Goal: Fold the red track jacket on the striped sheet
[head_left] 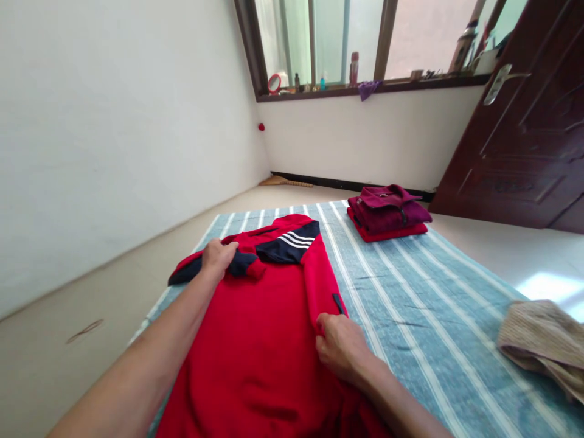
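A red jacket (264, 328) with navy panels and white stripes lies spread over a blue-and-white striped cloth surface (392, 286). My left hand (219, 255) is closed on the jacket near its upper left, beside a navy sleeve part with a red cuff. Lower on the right side, my right hand (340, 344) grips the red sleeve's edge, just below a small dark tab. The jacket's lower end runs out of view at the bottom.
Folded maroon and red clothes (387, 210) are stacked at the far edge. A beige cloth (545, 344) lies at the right. Beyond are a white wall (114, 109), a windowsill with small items (328, 91), and a dark red door (524, 146).
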A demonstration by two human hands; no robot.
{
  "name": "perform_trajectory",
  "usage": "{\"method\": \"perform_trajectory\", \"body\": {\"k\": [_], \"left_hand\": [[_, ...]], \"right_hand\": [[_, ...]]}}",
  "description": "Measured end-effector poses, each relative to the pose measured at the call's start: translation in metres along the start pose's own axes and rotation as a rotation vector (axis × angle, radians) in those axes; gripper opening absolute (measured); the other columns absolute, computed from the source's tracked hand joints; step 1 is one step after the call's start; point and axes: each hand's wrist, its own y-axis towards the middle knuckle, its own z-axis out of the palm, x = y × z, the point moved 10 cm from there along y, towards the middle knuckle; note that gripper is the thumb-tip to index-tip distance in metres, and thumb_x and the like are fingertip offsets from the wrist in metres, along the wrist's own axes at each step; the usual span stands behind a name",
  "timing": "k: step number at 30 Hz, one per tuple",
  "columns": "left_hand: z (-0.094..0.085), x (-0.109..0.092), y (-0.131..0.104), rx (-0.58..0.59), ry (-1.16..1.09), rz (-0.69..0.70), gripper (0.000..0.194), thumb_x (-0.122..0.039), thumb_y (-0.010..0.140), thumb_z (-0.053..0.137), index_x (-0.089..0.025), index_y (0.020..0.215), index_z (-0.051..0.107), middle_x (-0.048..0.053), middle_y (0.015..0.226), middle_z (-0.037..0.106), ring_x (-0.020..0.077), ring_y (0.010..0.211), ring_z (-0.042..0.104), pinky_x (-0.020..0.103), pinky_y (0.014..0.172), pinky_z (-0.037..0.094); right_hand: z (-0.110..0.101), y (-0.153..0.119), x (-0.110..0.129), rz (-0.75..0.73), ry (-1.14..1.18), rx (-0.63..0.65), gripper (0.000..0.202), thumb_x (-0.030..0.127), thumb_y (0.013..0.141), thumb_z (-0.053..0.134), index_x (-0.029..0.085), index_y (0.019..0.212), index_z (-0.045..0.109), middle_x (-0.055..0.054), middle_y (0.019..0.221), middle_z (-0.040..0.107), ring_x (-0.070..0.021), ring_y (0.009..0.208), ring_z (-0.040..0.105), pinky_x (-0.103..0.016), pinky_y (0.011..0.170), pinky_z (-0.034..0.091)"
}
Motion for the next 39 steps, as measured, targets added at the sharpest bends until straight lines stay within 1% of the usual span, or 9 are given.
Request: {"method": "perform_trajectory", "body": {"k": [2,4,9,13,20,25,28,31,39], "left_hand": [[0.0,-0.009,-0.027,-0.044,0.112,0.073,0.019,-0.025,0.073,0.058,-0.011,0.086,0.055,0.011,0.101,0.065,0.032,0.111,0.053,0.038,0.091,0.041],[0.028,-0.035,-0.075,0.117,0.292,0.354,0.015,-0.026,0.078,0.055,-0.015,0.087,0.059,0.01,0.098,0.067,0.0268,0.1,0.06,0.036,0.089,0.044],[0.083,-0.069,-0.262,0.542,0.299,1.018,0.018,-0.018,0.087,0.043,-0.019,0.089,0.061,0.007,0.089,0.067,0.0192,0.088,0.062,0.032,0.082,0.05],[0.093,-0.066,-0.337,0.634,0.209,1.071,0.022,-0.01,0.086,0.039,-0.018,0.092,0.059,0.008,0.092,0.065,0.0192,0.096,0.06,0.034,0.089,0.05],[0.11,-0.052,-0.353,0.627,0.183,0.998,0.034,-0.008,0.081,0.041,-0.014,0.111,0.056,0.013,0.113,0.062,0.0236,0.11,0.056,0.039,0.096,0.048],[0.113,-0.048,-0.356,0.625,0.191,1.007,0.038,-0.008,0.083,0.041,-0.015,0.118,0.052,0.015,0.116,0.061,0.0238,0.111,0.055,0.042,0.095,0.048],[0.113,-0.048,-0.356,0.637,0.182,0.999,0.037,-0.01,0.084,0.043,-0.017,0.119,0.052,0.014,0.117,0.06,0.0232,0.112,0.055,0.042,0.095,0.048],[0.114,-0.048,-0.358,0.649,0.202,1.029,0.042,-0.012,0.085,0.044,-0.018,0.126,0.048,0.014,0.125,0.056,0.0245,0.118,0.051,0.044,0.097,0.046],[0.121,-0.045,-0.363,0.621,0.299,1.063,0.042,-0.012,0.085,0.045,-0.019,0.127,0.048,0.017,0.132,0.05,0.0277,0.119,0.049,0.048,0.095,0.046]], "right_hand": [[0.0,0.0,0.0,0.003,-0.011,0.011,0.024,0.016,0.074,0.046,0.017,0.088,0.066,-0.011,0.086,0.071,-0.0243,0.081,0.067,-0.028,0.06,0.038],[0.001,0.001,-0.003,0.009,0.002,0.023,0.026,0.016,0.074,0.045,0.017,0.09,0.066,-0.011,0.088,0.071,-0.0246,0.083,0.066,-0.028,0.061,0.038],[-0.003,0.005,-0.012,-0.022,0.12,0.024,0.033,0.015,0.073,0.048,0.015,0.1,0.066,-0.01,0.093,0.07,-0.0222,0.09,0.064,-0.026,0.067,0.038],[-0.01,0.007,-0.022,-0.04,0.254,-0.004,0.037,0.015,0.075,0.048,0.012,0.108,0.064,-0.006,0.08,0.069,-0.0167,0.077,0.062,-0.023,0.065,0.037],[-0.026,-0.009,-0.036,-0.016,0.32,-0.085,0.028,0.028,0.081,0.052,0.014,0.101,0.066,-0.001,0.067,0.063,-0.0135,0.061,0.056,-0.023,0.057,0.034],[-0.036,-0.059,-0.043,0.042,0.068,-0.151,0.034,0.044,0.082,0.055,0.019,0.104,0.062,-0.003,0.071,0.065,-0.0198,0.066,0.06,-0.027,0.059,0.036],[-0.034,-0.096,-0.036,-0.058,-0.048,-0.208,0.026,0.039,0.079,0.061,0.021,0.097,0.061,-0.005,0.085,0.065,-0.0241,0.081,0.06,-0.031,0.068,0.04],[-0.018,-0.12,-0.038,-0.098,-0.127,-0.22,0.019,0.032,0.074,0.065,0.021,0.089,0.059,-0.005,0.082,0.062,-0.0254,0.076,0.059,-0.032,0.064,0.042],[-0.016,-0.135,-0.039,-0.179,0.034,-0.46,0.025,0.01,0.085,0.033,0.019,0.084,0.056,-0.005,0.069,0.065,-0.0174,0.06,0.061,-0.027,0.056,0.038]]}}
